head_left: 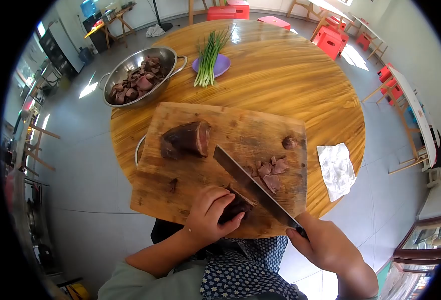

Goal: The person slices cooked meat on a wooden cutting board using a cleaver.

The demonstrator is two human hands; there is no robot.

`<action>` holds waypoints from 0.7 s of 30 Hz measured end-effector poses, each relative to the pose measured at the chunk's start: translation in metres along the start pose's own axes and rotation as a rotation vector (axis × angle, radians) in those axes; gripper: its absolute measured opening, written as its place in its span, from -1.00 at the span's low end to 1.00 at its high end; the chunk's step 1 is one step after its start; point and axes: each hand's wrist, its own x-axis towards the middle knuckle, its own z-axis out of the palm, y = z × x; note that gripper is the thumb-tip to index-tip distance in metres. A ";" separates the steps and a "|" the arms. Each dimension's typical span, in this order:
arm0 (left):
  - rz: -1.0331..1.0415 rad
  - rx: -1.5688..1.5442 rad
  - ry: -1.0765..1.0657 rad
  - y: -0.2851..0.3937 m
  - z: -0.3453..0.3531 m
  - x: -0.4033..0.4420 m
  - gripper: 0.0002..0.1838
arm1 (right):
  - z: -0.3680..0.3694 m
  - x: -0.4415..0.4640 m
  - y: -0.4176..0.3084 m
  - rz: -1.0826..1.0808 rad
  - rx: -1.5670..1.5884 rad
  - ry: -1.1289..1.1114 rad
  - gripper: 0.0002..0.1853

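My left hand is closed round a dark piece of cooked meat near the front edge of the wooden cutting board. In my right hand is the black handle of a cleaver. Its long blade slants up to the left across the board, close beside the held meat; whether they touch I cannot tell. Several thin meat slices lie just right of the blade. A larger chunk of meat, cut face to the right, rests at the board's left. One small round meat piece sits near the right edge.
A two-handled steel colander-like bowl of meat chunks stands at the table's back left. Green scallions lie over a purple plate. White crumpled paper is at the right edge of the round wooden table. Red stools stand beyond.
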 end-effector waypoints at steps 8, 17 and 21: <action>-0.064 -0.016 -0.036 0.001 0.000 -0.004 -0.47 | 0.005 -0.004 -0.006 -0.010 -0.095 -0.009 -0.73; -0.068 -0.019 -0.043 0.002 -0.002 -0.003 -0.48 | 0.025 -0.003 -0.008 -0.050 -0.265 -0.046 -0.74; -0.083 0.020 -0.087 0.001 -0.003 -0.004 -0.50 | 0.025 -0.011 -0.008 -0.047 -0.301 -0.071 -0.75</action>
